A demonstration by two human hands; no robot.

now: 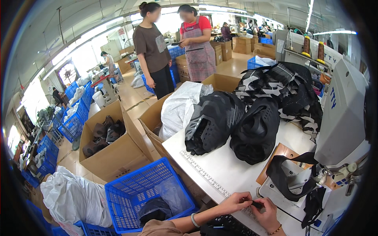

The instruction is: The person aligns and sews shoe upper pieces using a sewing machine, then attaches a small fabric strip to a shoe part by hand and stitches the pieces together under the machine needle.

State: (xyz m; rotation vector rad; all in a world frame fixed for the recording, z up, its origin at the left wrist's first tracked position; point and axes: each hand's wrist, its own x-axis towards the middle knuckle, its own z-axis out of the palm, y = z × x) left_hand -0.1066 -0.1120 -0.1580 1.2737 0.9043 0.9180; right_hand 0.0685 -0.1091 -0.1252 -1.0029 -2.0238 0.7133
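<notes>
Near the front edge of the white table, my left hand point(238, 202) and my right hand point(267, 215) meet, fingertips pinched together. Between them is a small black piece point(257, 205) that looks like fabric; its kind is too small to make out. Just beyond my right hand stands a grey-white sewing machine point(341, 114). Draped around its arm is a black band of material point(280, 173), and further black strips point(314, 206) hang below the needle area. Past my hands lie two rolled bundles of black shoe uppers point(215, 120) point(255, 131) on the table.
A pile of black-and-grey cut pieces point(281, 84) covers the table's far side. Left of the table sit a blue basket point(118, 210), a cardboard box point(130, 139) and a white sack point(73, 196). Two people point(151, 51) point(196, 51) stand beyond the boxes.
</notes>
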